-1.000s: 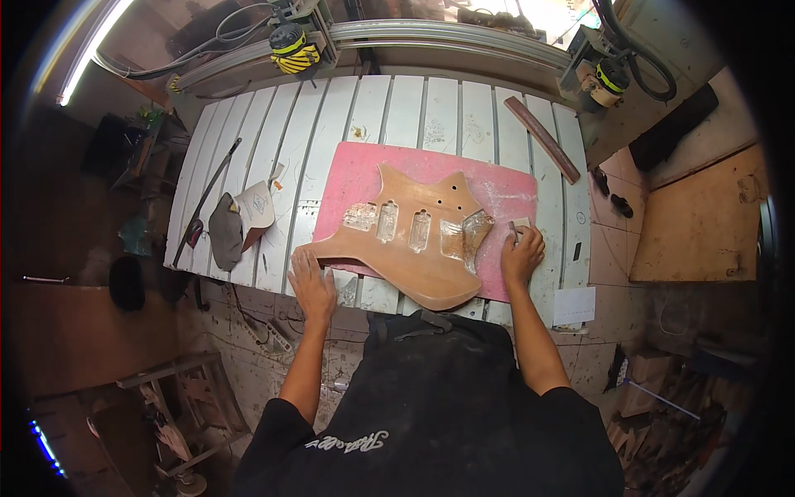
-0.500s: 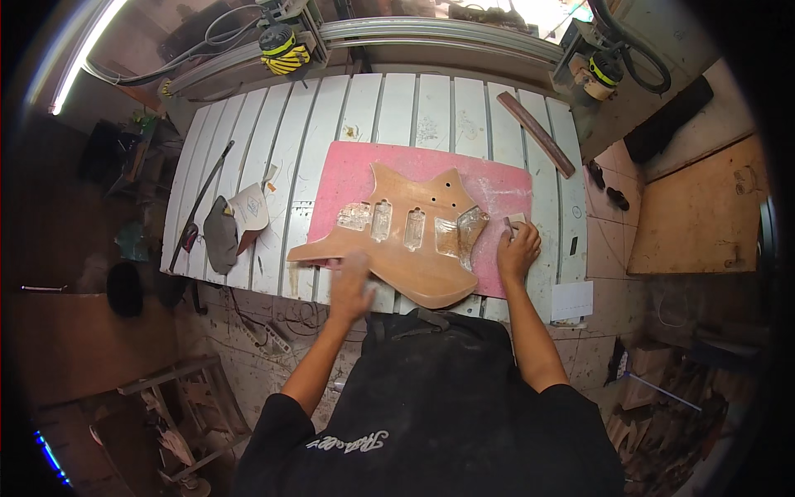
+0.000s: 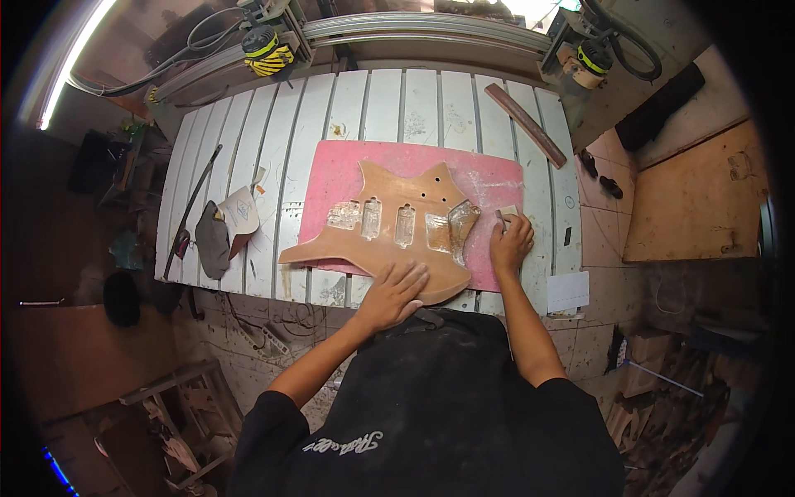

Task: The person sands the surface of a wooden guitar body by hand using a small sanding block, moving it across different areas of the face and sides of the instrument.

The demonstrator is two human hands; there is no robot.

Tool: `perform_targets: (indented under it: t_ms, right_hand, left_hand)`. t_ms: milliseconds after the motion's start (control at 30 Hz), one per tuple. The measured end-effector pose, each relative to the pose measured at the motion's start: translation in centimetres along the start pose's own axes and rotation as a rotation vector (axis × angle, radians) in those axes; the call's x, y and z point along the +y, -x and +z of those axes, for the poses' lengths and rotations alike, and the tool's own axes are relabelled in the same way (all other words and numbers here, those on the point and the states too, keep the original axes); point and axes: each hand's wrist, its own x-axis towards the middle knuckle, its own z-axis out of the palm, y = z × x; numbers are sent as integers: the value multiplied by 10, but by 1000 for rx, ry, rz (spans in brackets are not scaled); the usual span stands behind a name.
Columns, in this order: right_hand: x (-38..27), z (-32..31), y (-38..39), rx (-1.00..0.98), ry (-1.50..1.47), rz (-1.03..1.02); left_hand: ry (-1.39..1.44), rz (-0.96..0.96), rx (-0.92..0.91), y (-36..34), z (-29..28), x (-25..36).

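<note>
A bare wooden electric guitar body (image 3: 348, 240) with several routed cavities and drilled holes lies flat on a pink mat (image 3: 489, 174). Spread across the body's near edge, my left hand (image 3: 392, 295) rests open with its fingers stretched out. To the right of the body, over the mat's right edge, my right hand (image 3: 513, 242) is closed on a small beige piece of sandpaper (image 3: 509, 212). Its fingers partly hide the sandpaper. The sandpaper is apart from the wood.
The mat lies on a white slatted table (image 3: 418, 108). A dark wooden bar (image 3: 526, 124) lies at the back right. On the left are a grey cloth-like piece (image 3: 213, 240), a sheet of sandpaper (image 3: 240, 213) and a long dark rod (image 3: 192, 211). A white paper (image 3: 568, 291) hangs at the near right corner.
My left hand has moved right and come down flat on the guitar body's near edge. My right hand still holds the sandpaper beside the body. The whole view has shifted slightly.
</note>
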Motion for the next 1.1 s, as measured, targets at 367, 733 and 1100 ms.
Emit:
perform_targets:
  t_ms: [367,733,1100]
  right_hand:
    - [3,2,0,27,18,-20]
    - [-2,1,0,32,2,-20]
    - [-56,-45,19,-242,-456,-390]
  left_hand:
    - [-324,-789,414,29,-23,-86]
    - [-74,78,22,-94,20,10]
    - [-197,-474,321,-96,-20,-69]
